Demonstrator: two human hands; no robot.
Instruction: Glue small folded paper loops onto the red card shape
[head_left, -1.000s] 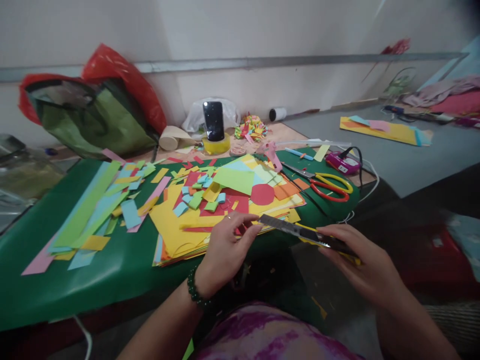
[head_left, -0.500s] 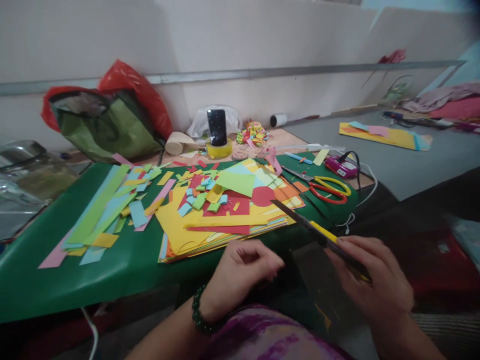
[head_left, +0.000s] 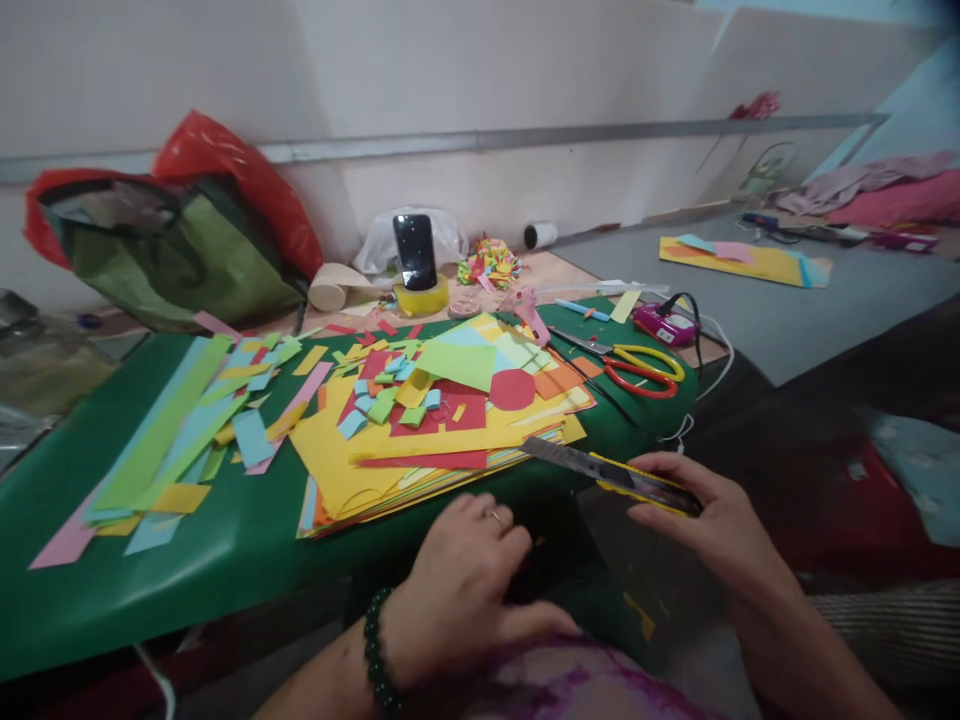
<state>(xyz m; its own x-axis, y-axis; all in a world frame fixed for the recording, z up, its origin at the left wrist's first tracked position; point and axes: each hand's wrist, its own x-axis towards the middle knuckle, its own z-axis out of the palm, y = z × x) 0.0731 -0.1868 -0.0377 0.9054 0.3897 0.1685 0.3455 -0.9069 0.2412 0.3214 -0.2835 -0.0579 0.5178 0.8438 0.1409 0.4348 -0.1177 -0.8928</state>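
My right hand (head_left: 705, 510) is closed around a box cutter (head_left: 645, 485) with yellow edging. Its long dark blade is out and points left, toward the front edge of a stack of coloured paper (head_left: 427, 480). My left hand (head_left: 469, 585), with a ring and a dark green bead bracelet, is just in front of the table edge below the stack. Its thumb is spread away from loosely bent fingers, and I see nothing in it. On the stack lie a red paper circle (head_left: 512, 390), a light green sheet (head_left: 457, 362) and several small folded paper strips (head_left: 382, 405).
Long paper strips (head_left: 161, 430) lie on the green table cover (head_left: 247, 560). Scissors (head_left: 637, 370), a pink glue gun (head_left: 529, 315) and a purple plug adapter (head_left: 666, 322) are to the right. Behind stand a phone (head_left: 415, 250) on a yellow tape roll (head_left: 421, 297) and a green bag (head_left: 187, 255).
The box cutter has tilted flatter and its blade tip has dropped toward the stack's front edge. My left hand has turned palm down and its thumb has spread. The view has shifted slightly.
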